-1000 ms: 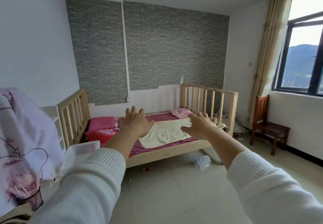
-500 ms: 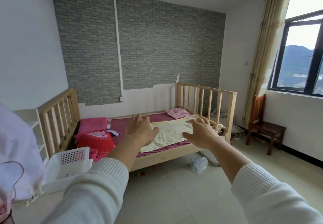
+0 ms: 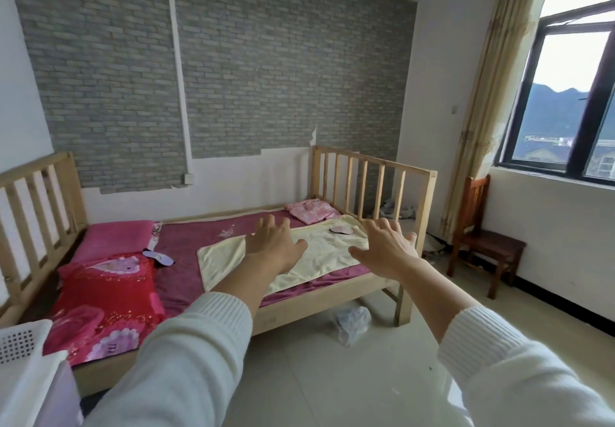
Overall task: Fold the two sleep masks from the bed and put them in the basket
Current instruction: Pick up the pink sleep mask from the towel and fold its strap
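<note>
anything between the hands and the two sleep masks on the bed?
Nothing visible. Pink sleep mask lies bare on the cream towel, between left hand and right hand. Dark sleep mask lies uncovered beside the red blanket.

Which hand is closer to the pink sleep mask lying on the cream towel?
Right. The right hand hovers just right of and below the pink sleep mask; the left hand is farther off to its left, over the cream towel.

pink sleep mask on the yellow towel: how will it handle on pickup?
The pink sleep mask lies thin and flat on the yellow towel, so it is probably soft, floppy and light. It will likely droop when pinched. It is unlikely to roll or slide.
</note>
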The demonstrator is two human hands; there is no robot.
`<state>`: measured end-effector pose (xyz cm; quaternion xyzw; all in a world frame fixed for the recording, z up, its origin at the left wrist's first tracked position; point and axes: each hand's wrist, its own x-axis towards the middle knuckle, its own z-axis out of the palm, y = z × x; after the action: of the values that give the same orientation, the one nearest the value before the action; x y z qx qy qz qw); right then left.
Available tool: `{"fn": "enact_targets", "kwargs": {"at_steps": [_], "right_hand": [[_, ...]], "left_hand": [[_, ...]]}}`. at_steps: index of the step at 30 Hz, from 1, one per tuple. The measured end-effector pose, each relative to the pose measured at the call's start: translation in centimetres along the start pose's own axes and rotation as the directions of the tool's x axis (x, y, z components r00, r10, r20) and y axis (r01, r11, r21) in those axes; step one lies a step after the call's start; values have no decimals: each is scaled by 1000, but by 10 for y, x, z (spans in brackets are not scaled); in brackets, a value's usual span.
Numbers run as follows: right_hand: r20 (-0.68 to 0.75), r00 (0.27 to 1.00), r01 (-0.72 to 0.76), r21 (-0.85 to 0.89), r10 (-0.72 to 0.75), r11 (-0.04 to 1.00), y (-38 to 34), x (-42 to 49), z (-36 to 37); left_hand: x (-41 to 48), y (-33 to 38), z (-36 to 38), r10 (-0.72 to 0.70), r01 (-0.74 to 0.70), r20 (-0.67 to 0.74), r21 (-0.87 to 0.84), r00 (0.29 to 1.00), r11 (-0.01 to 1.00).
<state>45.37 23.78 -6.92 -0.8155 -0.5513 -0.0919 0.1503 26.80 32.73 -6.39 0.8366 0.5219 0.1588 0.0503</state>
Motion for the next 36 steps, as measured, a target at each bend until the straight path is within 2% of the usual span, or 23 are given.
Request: {"fn": "enact_targets", "kwargs": {"at_steps": [7, 15, 29, 36], "right_hand": [[13, 998, -55, 3, 55, 998, 65, 133, 58], [1, 997, -75, -51, 75, 996, 124, 305, 160], [133, 975, -168, -70, 176, 983, 233, 632, 308], [235, 962, -124, -86, 142, 988, 319, 797, 393]], "left_hand": [[147, 52, 70, 56, -56, -11, 24, 998, 998], [341, 74, 170, 96, -94, -27, 65, 995, 993], [702, 118, 319, 88, -91, 112, 16, 990, 996], [869, 167, 418, 65, -63, 134, -20, 989, 998]]}}
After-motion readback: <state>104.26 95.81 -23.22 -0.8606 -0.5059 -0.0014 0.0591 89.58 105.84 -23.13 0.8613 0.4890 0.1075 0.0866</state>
